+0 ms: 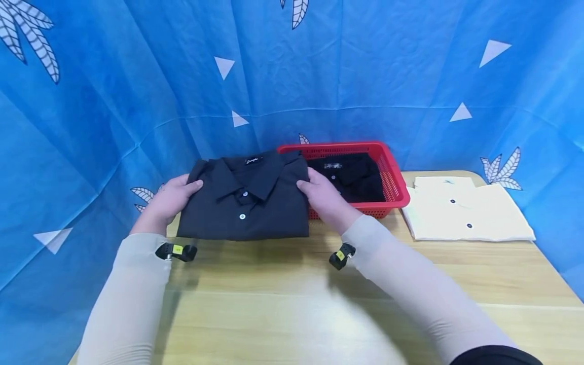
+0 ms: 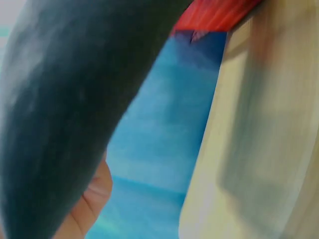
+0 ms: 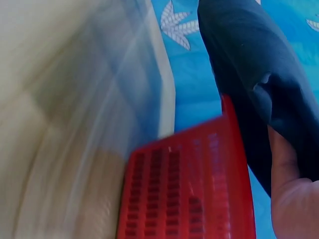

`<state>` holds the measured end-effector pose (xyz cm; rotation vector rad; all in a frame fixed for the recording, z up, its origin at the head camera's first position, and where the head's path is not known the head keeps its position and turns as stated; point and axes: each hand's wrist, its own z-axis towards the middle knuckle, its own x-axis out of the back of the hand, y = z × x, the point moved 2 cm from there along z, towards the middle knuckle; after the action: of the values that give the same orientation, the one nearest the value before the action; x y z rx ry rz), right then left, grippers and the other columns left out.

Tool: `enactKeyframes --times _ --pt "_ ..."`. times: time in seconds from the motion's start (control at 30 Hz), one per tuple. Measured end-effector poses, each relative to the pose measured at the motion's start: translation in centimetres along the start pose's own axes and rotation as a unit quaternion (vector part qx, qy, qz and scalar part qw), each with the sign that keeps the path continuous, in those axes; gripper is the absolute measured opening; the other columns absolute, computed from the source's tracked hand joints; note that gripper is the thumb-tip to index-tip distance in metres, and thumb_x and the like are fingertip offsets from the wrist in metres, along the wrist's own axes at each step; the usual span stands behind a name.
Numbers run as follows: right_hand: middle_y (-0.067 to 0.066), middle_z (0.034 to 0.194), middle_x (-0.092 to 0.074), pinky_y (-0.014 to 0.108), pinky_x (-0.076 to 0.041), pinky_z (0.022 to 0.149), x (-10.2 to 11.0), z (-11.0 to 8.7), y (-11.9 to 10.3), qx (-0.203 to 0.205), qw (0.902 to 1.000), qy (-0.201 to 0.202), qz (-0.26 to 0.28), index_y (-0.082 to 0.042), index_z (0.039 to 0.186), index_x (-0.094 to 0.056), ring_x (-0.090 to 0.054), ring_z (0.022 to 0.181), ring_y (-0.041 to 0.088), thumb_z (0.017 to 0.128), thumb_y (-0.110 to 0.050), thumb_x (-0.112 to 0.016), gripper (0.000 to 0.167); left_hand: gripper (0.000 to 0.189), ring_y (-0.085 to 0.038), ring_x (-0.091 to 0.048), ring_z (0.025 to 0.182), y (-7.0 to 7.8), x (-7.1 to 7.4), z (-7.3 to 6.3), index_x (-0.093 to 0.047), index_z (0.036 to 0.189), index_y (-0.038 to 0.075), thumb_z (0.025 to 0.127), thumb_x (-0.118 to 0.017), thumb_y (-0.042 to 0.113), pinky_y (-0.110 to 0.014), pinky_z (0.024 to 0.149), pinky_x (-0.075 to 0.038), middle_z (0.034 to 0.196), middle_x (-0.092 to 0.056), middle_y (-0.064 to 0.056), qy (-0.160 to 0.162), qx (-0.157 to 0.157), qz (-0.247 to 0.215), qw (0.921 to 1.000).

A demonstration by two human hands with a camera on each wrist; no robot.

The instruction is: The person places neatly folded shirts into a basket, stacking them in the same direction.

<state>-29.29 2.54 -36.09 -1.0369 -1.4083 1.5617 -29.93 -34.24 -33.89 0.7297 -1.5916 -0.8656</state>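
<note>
A folded black shirt [image 1: 246,203] with white buttons is held up off the wooden table [image 1: 292,304], collar away from me. My left hand [image 1: 169,200] grips its left edge, thumb on top. My right hand [image 1: 321,195] grips its right edge, just in front of a red basket [image 1: 392,177]. Inside the basket lies another folded black shirt [image 1: 351,177]. In the left wrist view the black shirt [image 2: 60,109] fills the left side above a finger [image 2: 92,199]. The right wrist view has the black shirt [image 3: 259,79] over the red basket [image 3: 189,189], with my hand [image 3: 291,194] at the lower right.
A folded cream shirt [image 1: 465,210] lies on the table to the right of the basket. A blue patterned cloth [image 1: 292,76] hangs behind and on both sides. The table's left edge [image 2: 204,164] runs close beside my left hand.
</note>
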Motion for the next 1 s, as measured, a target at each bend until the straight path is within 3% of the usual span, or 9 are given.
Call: enactKeyframes --times 0.13,0.27,0.47,0.8,1.0 --pt "0.005 0.135 -0.062 0.040 -0.051 0.099 1.8 -0.3 -0.5 0.000 1.0000 0.002 0.000 -0.015 0.146 -0.049 -0.063 0.117 0.022 0.110 -0.016 -0.042 0.037 0.059 -0.035 -0.040 0.135 1.4 -1.4 0.4 -0.043 0.150 0.004 0.107 -0.044 0.045 -0.053 0.112 -0.031 0.148 -0.046 -0.019 0.014 -0.011 0.013 0.9997" --pt "0.011 0.134 -0.062 0.039 -0.055 0.093 3.4 -0.6 -0.9 0.003 0.9999 0.016 -0.005 -0.011 0.146 -0.049 -0.066 0.111 0.025 0.109 -0.013 -0.042 0.038 0.056 -0.035 -0.044 0.130 2.8 -2.7 0.7 -0.047 0.147 0.005 0.107 -0.045 0.044 -0.052 0.108 -0.035 0.144 -0.050 -0.019 0.019 -0.022 0.020 0.9994" --pt "0.011 0.139 -0.059 0.038 -0.055 0.093 5.8 -1.1 -1.0 0.000 0.9994 0.031 -0.017 -0.010 0.149 -0.046 -0.065 0.114 0.024 0.109 -0.012 -0.042 0.040 0.055 -0.034 -0.042 0.134 4.3 -4.4 1.4 -0.047 0.149 0.008 0.107 -0.045 0.043 -0.054 0.110 -0.035 0.150 -0.046 -0.015 0.024 -0.033 0.040 0.9984" --pt "0.016 0.138 -0.057 0.036 -0.058 0.087 9.9 -2.1 -0.7 -0.016 0.9992 0.036 0.010 -0.008 0.150 -0.041 -0.069 0.104 0.022 0.109 -0.012 -0.042 0.042 0.046 -0.030 -0.047 0.128 5.9 -7.6 3.9 -0.053 0.140 0.005 0.108 -0.048 0.037 -0.049 0.108 -0.037 0.142 -0.053 -0.013 0.006 -0.053 0.009 0.9985" --pt "0.015 0.140 -0.055 0.033 -0.057 0.088 12.0 -2.4 -0.7 -0.022 0.9986 0.047 -0.014 -0.008 0.151 -0.039 -0.068 0.106 0.020 0.108 -0.013 -0.045 0.044 0.043 -0.028 -0.048 0.129 7.1 -9.1 5.0 -0.055 0.140 0.007 0.107 -0.049 0.033 -0.047 0.109 -0.038 0.142 -0.055 -0.012 0.002 -0.070 0.013 0.9974"
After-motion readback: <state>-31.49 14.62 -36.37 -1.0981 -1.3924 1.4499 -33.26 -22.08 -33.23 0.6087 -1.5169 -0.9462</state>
